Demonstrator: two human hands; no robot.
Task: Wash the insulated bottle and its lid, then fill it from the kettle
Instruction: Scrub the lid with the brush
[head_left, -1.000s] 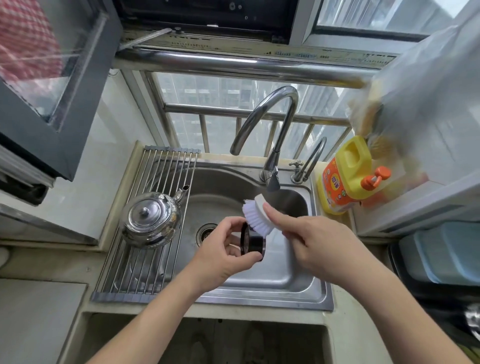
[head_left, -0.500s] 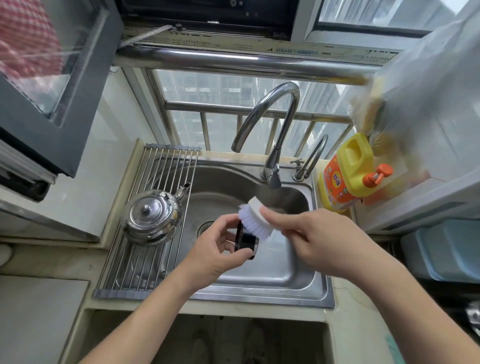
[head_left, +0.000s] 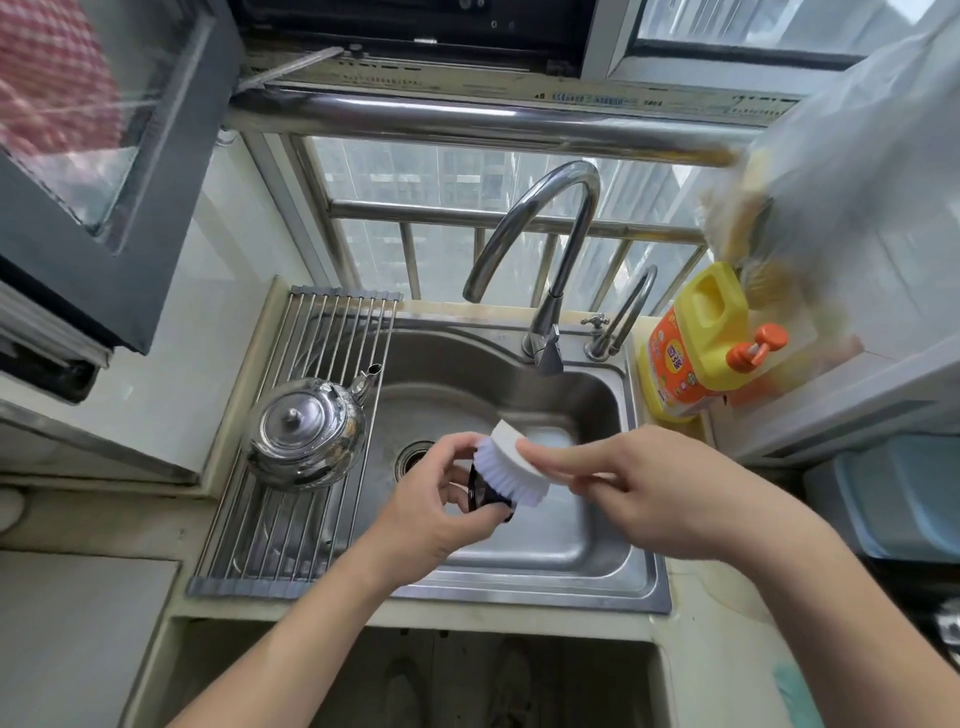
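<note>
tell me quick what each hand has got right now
Left hand: closed, pinching the dark lid.
Right hand: closed, gripping the white brush, bristles against the lid.

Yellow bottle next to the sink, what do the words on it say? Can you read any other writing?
Yellow bottle: its orange label has print and a round logo, too blurred to read.
Window frame strip: a row of tiny print, too small to read.
Kettle, brush, lid: no writing shows.
So nothing here can be quoted.
</note>
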